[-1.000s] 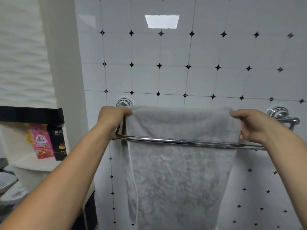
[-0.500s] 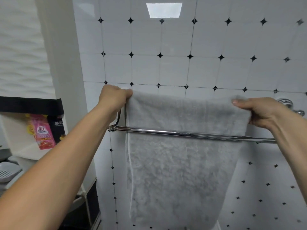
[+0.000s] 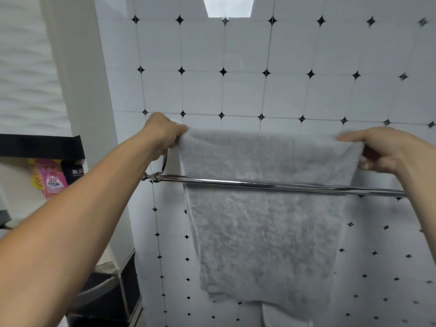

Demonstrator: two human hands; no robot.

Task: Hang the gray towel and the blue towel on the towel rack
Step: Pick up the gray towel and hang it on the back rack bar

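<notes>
The gray towel (image 3: 264, 232) hangs down against the tiled wall, behind the front chrome bar of the towel rack (image 3: 271, 185). Its top fold is draped over something farther back that the towel hides. My left hand (image 3: 162, 135) pinches the towel's top left corner. My right hand (image 3: 382, 149) grips the top right corner, thumb on top. The towel's lower edge hangs free low in the view. The blue towel is not in view.
White wall tiles with black diamond corners (image 3: 243, 95) back the rack. A white pillar (image 3: 77, 90) stands at the left, beside a shelf with a pink packet (image 3: 50, 182) and a black packet (image 3: 74, 172). Something white (image 3: 283, 315) sits below the towel.
Both hands have lifted the towel's top edge higher above the front bar and spread it a little wider. The view has tilted down, so more of the towel's lower part shows.
</notes>
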